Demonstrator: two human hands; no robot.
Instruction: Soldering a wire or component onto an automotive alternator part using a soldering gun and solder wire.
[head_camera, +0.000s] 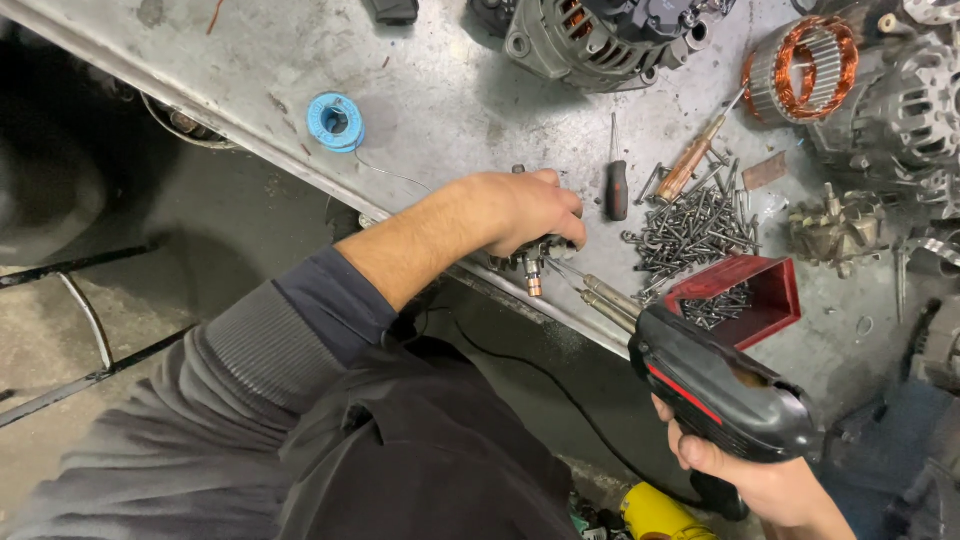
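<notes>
Left hand (525, 210): fingers wrapped over a small metal part (530, 262), right at the counter (440, 100) edge.
Right hand (760, 480): fingers tight around the soldering gun (720, 385), held off the counter, tips close to the small metal part.
Beside: black screwdriver (617, 185), screw pile (690, 230), red box (745, 300) near the edge.
Open room: bare counter around the blue solder spool (335, 120).
Far edge: alternator (600, 35), copper winding (805, 70).

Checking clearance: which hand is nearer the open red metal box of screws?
Right. The right hand, gripping the black soldering gun, sits just below the red metal box; the left hand is farther left.
</notes>
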